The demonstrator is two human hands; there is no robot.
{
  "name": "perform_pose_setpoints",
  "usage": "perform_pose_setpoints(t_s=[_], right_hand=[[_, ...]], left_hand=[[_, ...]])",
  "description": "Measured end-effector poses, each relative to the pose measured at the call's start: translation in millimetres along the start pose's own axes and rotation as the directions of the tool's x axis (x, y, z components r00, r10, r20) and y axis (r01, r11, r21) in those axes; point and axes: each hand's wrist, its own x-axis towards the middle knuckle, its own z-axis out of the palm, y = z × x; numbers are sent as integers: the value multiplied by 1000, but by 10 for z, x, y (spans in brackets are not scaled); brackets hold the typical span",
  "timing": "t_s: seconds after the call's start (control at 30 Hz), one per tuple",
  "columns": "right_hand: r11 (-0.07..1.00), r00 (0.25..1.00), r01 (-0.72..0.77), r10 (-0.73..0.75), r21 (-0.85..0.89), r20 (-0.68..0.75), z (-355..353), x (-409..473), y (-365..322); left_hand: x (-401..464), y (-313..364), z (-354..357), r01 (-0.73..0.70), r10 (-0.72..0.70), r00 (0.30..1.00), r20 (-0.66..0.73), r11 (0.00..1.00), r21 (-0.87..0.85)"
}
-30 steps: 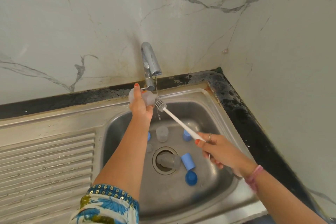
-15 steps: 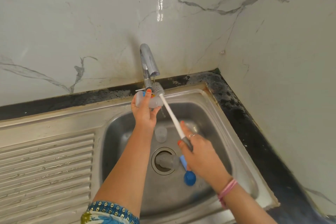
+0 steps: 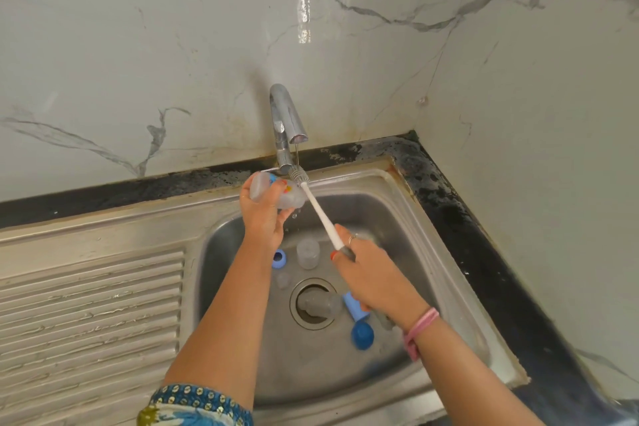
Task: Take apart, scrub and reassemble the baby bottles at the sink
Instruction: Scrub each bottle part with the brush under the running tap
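Note:
My left hand (image 3: 262,218) grips a clear baby bottle (image 3: 276,191) tilted sideways beneath the tap (image 3: 286,124). My right hand (image 3: 366,273) holds the white handle of a bottle brush (image 3: 320,209); its bristle head sits under the thin water stream, just beside the bottle's mouth. In the steel sink (image 3: 446,273) lie a blue ring (image 3: 279,259), a clear cap (image 3: 307,252), a small clear teat (image 3: 283,280), a clear bottle (image 3: 320,303) over the drain, a light blue collar (image 3: 352,306) and a dark blue cap (image 3: 362,335).
A ribbed steel drainboard (image 3: 90,315) stretches left of the basin. A black counter strip (image 3: 460,211) runs behind and to the right, against white marble walls that meet in a corner at the right.
My right hand swung left and toward the tap, lifting the brush head from the bottle's mouth up under the water stream. The left hand raised the bottle slightly.

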Motion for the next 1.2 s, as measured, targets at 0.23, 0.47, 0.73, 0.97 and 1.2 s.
perform_pose_setpoints(t_s=[0.23,0.47,0.73,0.97,1.2], right_hand=[[934,989,114,-140,-338,-51,143,-291,34],[945,994,75,-95,-319,-48,168,-251,-28],[948,991,112,-128,-298,-33,170,-234,-69],[907,986,133,-163,-399,-42,78,-298,-80],[955,992,123,-124,-268,13,-281,44,-115]], left_hand=[[2,-15,77,-85,89,995,-46,993,77],[-11,-46,95,-27,28,995,-91,1000,11],[10,13,41,-60,64,995,-81,996,61],[5,-29,49,-24,25,999,-48,999,26],[20,3,78,-44,31,993,117,993,105]])
